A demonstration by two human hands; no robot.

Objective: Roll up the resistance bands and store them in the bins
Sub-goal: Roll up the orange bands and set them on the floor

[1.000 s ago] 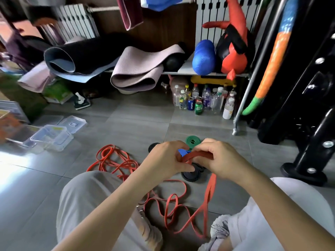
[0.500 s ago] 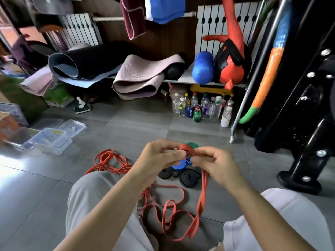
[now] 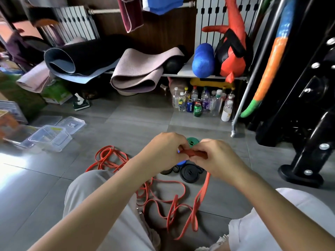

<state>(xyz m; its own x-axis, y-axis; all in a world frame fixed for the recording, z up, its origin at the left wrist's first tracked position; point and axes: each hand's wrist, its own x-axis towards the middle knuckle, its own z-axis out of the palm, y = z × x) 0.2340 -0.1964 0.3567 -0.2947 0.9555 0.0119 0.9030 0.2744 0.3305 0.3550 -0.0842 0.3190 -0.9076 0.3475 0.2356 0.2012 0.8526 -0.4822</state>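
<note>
My left hand [image 3: 163, 151] and my right hand [image 3: 215, 158] pinch the folded end of a red resistance band [image 3: 194, 153] between them at chest height. The band's tail [image 3: 203, 192] hangs down from my right hand to the floor between my knees. Under my hands lie rolled bands: a green one [image 3: 192, 141], a black one [image 3: 189, 173] and a blue one [image 3: 181, 162], mostly hidden. A loose tangle of orange-red bands [image 3: 108, 158] lies on the tiles to the left. Clear plastic bins [image 3: 49, 137] stand at the far left.
Bin lids [image 3: 72, 124] lie beside the bins. Bottles and cans [image 3: 201, 104] stand under a low shelf [image 3: 184, 72] stacked with rolled mats [image 3: 137, 73]. A black machine base [image 3: 301, 173] sits at the right. My knees fill the lower frame.
The head view has tilted up a little. Both hands have kept their hold on the red band's end and turned it between the fingers; the tail has shifted slightly on the floor.
</note>
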